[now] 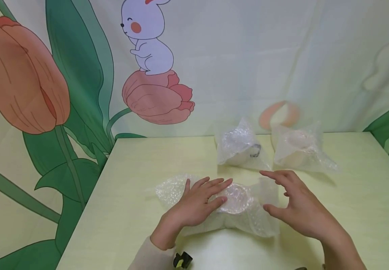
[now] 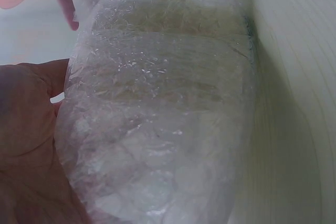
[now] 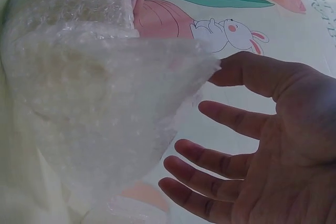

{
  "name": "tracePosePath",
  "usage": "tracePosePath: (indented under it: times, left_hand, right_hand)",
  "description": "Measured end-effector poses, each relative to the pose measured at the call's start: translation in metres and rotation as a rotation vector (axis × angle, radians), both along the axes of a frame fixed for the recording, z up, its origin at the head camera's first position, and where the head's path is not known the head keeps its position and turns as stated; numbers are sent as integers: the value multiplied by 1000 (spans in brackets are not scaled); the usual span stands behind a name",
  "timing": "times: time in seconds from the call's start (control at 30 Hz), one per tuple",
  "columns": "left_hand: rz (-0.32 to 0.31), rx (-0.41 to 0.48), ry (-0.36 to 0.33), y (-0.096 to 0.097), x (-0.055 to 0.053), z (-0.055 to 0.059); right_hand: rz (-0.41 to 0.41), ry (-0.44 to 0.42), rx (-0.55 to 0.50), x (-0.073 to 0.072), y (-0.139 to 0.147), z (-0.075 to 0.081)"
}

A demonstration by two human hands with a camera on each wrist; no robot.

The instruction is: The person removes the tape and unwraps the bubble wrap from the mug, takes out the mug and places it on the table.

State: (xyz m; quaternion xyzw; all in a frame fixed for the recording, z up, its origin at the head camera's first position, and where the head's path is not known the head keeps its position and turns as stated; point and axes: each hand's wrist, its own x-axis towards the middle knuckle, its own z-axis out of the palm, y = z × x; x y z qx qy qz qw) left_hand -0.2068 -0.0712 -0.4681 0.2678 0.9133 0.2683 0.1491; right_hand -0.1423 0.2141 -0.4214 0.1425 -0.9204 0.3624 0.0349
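Observation:
A bundle of clear bubble wrap (image 1: 233, 221) lies near the middle of the table, with a round rim showing through its top. My left hand (image 1: 199, 202) rests over the bundle's left part, fingers spread and fairly straight, thumb near the round rim. In the left wrist view the bubble wrap (image 2: 157, 77) bulges beside the palm. At the bundle's right end is my right hand (image 1: 300, 206), its fingers apart and holding nothing. The right wrist view has a loose flap of bubble wrap (image 3: 121, 103) sticking out, with the right thumb (image 3: 247, 72) right at its corner.
Two more bubble-wrapped bundles stand at the back of the table (image 1: 133, 161): one with a dark mark (image 1: 241, 146), another to its right (image 1: 300, 148). Behind the table hangs a cloth (image 1: 231, 56) printed with tulips and a rabbit.

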Motion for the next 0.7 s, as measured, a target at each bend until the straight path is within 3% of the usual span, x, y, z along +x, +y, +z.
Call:
tracePosePath:
  times: [0.27, 0.43, 0.57, 0.7]
  left_hand:
    - [-3, 0, 2, 0, 0, 0]
    - [-2, -5, 8, 0, 0, 1]
    - [0, -7, 12, -1, 1, 2]
    - [0, -2, 9, -1, 1, 1]
  right_hand:
    - [-26, 67, 6, 2, -2, 3]
    - [-25, 188, -43, 6, -14, 7]
    - [46, 290, -85, 10, -29, 9]
    - [141, 286, -93, 19, -46, 11]
